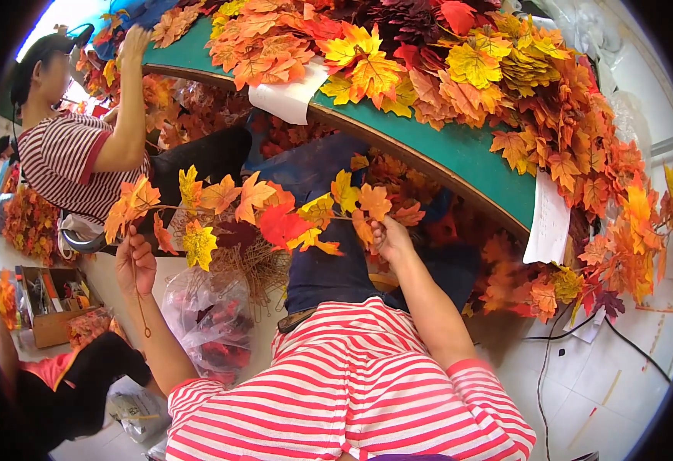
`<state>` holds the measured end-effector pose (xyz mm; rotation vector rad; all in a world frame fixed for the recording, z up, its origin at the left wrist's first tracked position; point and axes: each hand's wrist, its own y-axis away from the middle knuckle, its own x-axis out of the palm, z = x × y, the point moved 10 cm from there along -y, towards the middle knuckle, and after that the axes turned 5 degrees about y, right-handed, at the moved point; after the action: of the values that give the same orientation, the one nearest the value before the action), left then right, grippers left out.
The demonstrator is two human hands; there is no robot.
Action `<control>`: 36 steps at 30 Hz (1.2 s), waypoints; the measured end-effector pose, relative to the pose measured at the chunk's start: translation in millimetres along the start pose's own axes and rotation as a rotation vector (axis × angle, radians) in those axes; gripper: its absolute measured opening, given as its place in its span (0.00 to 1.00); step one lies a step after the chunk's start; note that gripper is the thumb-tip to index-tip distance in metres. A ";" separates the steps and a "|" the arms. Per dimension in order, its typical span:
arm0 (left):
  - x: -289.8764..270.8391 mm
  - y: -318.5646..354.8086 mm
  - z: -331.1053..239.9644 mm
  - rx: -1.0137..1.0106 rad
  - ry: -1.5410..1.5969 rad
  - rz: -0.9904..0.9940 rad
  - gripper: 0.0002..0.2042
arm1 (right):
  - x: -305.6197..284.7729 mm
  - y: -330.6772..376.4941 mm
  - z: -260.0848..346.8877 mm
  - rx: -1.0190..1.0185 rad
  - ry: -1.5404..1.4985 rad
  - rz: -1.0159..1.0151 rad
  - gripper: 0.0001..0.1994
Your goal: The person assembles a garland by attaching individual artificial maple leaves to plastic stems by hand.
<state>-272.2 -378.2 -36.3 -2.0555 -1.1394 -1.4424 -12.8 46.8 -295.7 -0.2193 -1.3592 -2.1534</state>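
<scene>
Over the person's lap, a garland of artificial autumn leaves (252, 211) ran roughly level between both hands, orange, yellow and red leaves along it. Right hand (390, 237) was raised, fingers clenched on the garland's right end, just below an orange leaf. Left hand (135, 265) sat lower left, fingers pinched on a thin brown wire (142, 315) hanging down with a small loop at the bottom; can't tell if it also gripped the garland stem. Bundle of brown twig stems (248, 269) hung under the garland's middle. Clear plastic bag (209, 319) with red pieces lay on the floor by the left knee. Green worktop (459, 150) curved across the top, heaped with loose leaves (398, 54), white paper sheets (548, 223) hanging off its edge. Another person in a dark-striped shirt (63, 161) sat at upper left, one hand up on the worktop's leaves. Cardboard box (48, 303) of tools stood at the left on the floor.
</scene>
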 end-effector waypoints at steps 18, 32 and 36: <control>-67.5 -8.3 25.9 -0.033 0.017 -0.142 0.12 | 12.6 107.8 116.9 -0.401 -0.135 0.034 0.07; -87.6 -2.2 38.1 -0.058 -0.017 -0.221 0.11 | 14.0 134.5 137.7 -0.582 -0.131 0.074 0.08; -92.4 -1.8 42.3 -0.056 -0.004 -0.270 0.11 | 10.0 137.2 144.2 -0.614 -0.136 0.096 0.08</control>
<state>-261.7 -384.5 -137.2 -2.0011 -1.4385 -1.6095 31.0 125.0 -117.7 -0.6611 -0.6940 -2.4481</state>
